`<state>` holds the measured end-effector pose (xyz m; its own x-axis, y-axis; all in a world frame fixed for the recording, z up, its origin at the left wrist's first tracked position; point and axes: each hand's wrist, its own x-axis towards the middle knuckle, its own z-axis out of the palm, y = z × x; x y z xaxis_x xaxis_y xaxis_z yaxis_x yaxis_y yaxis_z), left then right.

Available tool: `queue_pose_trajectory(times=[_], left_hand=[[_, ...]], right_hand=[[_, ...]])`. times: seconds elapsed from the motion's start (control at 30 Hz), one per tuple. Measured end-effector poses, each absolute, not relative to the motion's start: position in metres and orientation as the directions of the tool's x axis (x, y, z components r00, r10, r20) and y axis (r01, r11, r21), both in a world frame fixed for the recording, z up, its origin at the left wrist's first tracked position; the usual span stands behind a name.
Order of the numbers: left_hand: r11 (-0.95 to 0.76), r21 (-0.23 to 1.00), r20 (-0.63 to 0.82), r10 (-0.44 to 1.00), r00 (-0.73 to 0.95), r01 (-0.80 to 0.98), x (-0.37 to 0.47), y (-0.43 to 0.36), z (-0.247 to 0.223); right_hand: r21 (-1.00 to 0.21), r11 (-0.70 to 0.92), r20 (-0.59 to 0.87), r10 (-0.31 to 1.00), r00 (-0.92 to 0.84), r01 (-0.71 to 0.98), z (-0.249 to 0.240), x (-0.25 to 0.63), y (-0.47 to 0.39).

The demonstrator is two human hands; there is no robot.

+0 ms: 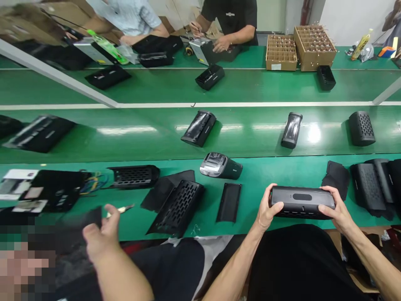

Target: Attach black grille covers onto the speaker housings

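Observation:
A long black speaker-like housing point(302, 202) with an oval recess on its upper face lies between my hands, above the near green table edge. My left hand point(268, 209) grips its left end, thumb on the front. At the right end my right hand point(335, 209) holds it the same way. Just beyond my right hand is a black cloth-like sheet point(336, 177). A slim black panel point(229, 202) lies on the table to the left of my left hand.
Several black housings point(369, 186) stand at the right. A film-covered unit point(221, 165) and perforated shells point(178, 205) lie left. A co-worker's hand point(105, 234) is at lower left. Beyond, units sit on the green belt point(250, 117); two people work across it.

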<state>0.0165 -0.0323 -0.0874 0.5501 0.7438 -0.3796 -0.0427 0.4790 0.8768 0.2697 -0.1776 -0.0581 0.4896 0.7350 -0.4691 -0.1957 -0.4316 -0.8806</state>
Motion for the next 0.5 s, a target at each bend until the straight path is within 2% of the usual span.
queue_pose_trajectory(times=[0.1,0.2,0.5], left_hand=[[0.566,0.819,-0.522,0.666,0.532,0.095,0.020,-0.024,-0.101],[0.603,0.788,-0.571,0.638,0.517,0.125,0.024,-0.017,-0.110],[0.589,0.793,-0.579,0.646,0.497,0.158,0.038,-0.006,-0.112]], right_hand=[[-0.687,-0.569,-0.724,0.590,0.358,-0.451,-0.065,0.270,-0.171],[-0.566,-0.639,-0.817,0.520,0.250,-0.522,-0.070,0.268,-0.171],[-0.549,-0.693,-0.834,0.491,0.253,-0.466,-0.081,0.273,-0.174]])
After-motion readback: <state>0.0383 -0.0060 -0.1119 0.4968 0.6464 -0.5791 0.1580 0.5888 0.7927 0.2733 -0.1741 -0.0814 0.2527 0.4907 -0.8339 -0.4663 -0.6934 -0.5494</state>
